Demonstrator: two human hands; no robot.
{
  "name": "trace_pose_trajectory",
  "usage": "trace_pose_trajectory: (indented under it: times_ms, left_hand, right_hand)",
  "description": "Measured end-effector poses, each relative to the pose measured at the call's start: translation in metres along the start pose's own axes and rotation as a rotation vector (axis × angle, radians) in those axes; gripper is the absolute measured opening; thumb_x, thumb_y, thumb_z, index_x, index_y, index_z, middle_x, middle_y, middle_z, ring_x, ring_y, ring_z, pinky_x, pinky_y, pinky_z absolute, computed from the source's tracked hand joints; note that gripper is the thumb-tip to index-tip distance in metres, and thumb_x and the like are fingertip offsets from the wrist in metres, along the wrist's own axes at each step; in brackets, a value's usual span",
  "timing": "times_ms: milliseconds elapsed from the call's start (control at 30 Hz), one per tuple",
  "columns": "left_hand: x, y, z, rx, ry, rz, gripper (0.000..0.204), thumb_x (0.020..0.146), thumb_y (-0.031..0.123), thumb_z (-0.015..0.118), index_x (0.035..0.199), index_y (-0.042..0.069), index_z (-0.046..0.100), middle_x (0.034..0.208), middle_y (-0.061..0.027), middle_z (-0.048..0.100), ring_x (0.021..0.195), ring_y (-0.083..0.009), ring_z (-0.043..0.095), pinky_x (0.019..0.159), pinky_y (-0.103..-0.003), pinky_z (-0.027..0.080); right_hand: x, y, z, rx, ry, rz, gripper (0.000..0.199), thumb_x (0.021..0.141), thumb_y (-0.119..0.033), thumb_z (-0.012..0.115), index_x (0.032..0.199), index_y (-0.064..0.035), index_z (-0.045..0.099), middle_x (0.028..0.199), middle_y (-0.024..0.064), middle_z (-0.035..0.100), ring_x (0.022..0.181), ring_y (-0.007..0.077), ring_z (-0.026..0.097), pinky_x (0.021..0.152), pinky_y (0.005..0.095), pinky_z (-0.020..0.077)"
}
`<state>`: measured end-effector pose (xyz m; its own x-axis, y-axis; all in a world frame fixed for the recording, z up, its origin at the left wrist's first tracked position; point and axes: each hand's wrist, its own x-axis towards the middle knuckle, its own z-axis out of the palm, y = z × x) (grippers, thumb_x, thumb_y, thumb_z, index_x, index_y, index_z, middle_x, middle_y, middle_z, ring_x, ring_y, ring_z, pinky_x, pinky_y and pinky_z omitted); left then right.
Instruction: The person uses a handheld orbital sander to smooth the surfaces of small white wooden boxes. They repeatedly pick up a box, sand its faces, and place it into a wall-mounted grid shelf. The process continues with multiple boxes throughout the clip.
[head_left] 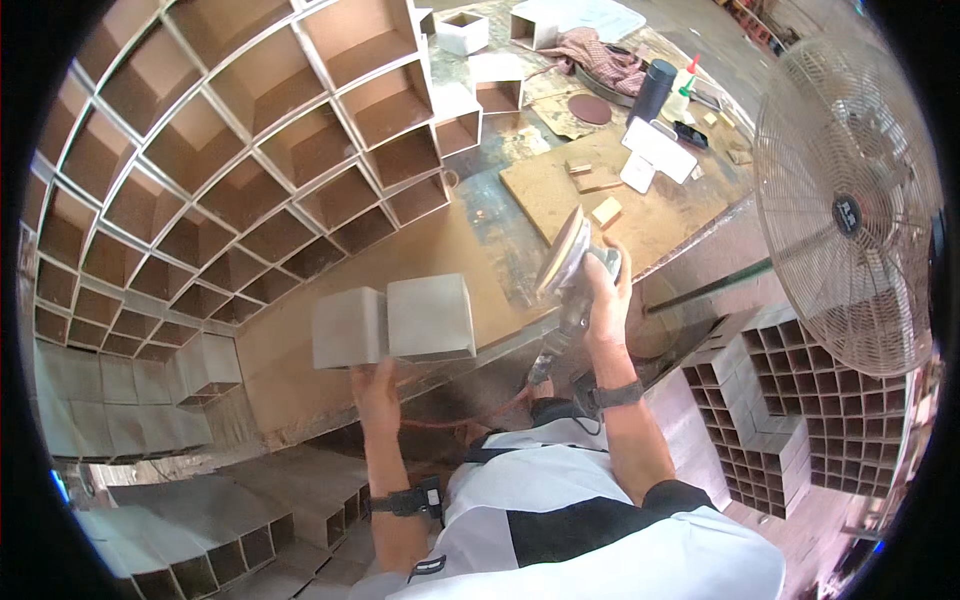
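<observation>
In my right hand is a hand-held disc sander, its round pad tilted up on edge and clear of the table. The fingers wrap around the sander's body. My left hand grips the near lower edge of a pale grey-white box, with some fingers hidden behind it. This box is slightly blurred. Close on its right stands a second pale box on the brown board at the table's near edge; whether the two touch, I cannot tell.
Open-fronted boxes are stacked high on the left. A large caged fan stands at the right, above more stacked boxes. A dark bottle, white cards and a yellow block lie across the table's far right.
</observation>
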<state>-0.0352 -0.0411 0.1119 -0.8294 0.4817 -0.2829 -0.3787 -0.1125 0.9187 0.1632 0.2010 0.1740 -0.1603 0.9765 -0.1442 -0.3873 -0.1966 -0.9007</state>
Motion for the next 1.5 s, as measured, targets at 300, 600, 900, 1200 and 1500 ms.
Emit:
trace_pose_trajectory:
  times_ms: [300,600,900,1200,1500]
  left_hand:
    - [0.055,-0.012,-0.076,-0.521,0.179,0.055,0.037,0.098,0.018,0.06,0.133,0.008,0.051,0.128,-0.0092,0.056,0.121,-0.0225,0.054,0.1,-0.041,0.046]
    - [-0.009,-0.031,-0.048,0.244,0.376,0.192,0.043,0.095,0.028,0.064,0.128,0.002,0.051,0.116,-0.0076,0.059,0.104,-0.0206,0.058,0.088,-0.035,0.048]
    - [-0.031,-0.038,0.069,0.035,0.357,0.108,0.048,0.092,0.021,0.066,0.129,-0.004,0.048,0.119,-0.0138,0.059,0.106,-0.0207,0.061,0.09,-0.034,0.051]
    - [-0.016,-0.043,0.067,-0.465,-0.056,-0.228,0.028,0.095,0.018,0.061,0.116,-0.001,0.06,0.106,-0.0123,0.068,0.099,-0.0239,0.067,0.081,-0.037,0.056]
    - [0.017,-0.083,0.097,0.906,0.117,0.887,0.018,0.092,0.01,0.054,0.1,-0.004,0.061,0.088,-0.0247,0.064,0.083,-0.0435,0.062,0.073,-0.051,0.049]
  right_hand:
    - [0.004,0.026,-0.04,0.231,0.024,0.354,0.04,0.095,-0.043,0.054,0.117,-0.0095,0.057,0.098,0.0069,0.062,0.08,0.0167,0.059,0.066,0.0303,0.0479]
    - [0.046,0.061,-0.075,0.482,-0.214,0.292,0.041,0.096,-0.038,0.052,0.116,-0.0026,0.059,0.094,0.0097,0.062,0.077,0.0232,0.06,0.066,0.0359,0.0518]
    - [0.076,0.075,-0.093,0.398,-0.209,0.282,0.036,0.095,-0.036,0.055,0.112,-0.0051,0.058,0.097,0.006,0.061,0.082,0.0214,0.058,0.067,0.0362,0.0501]
    - [0.073,0.058,-0.084,0.507,-0.358,0.358,0.038,0.09,-0.041,0.064,0.105,-0.0068,0.058,0.095,0.0062,0.058,0.075,0.0189,0.052,0.058,0.027,0.0498]
    - [0.079,0.047,-0.093,0.286,-0.281,0.32,0.032,0.097,-0.036,0.048,0.105,-0.0071,0.06,0.09,0.0067,0.061,0.074,0.0223,0.058,0.061,0.0346,0.049]
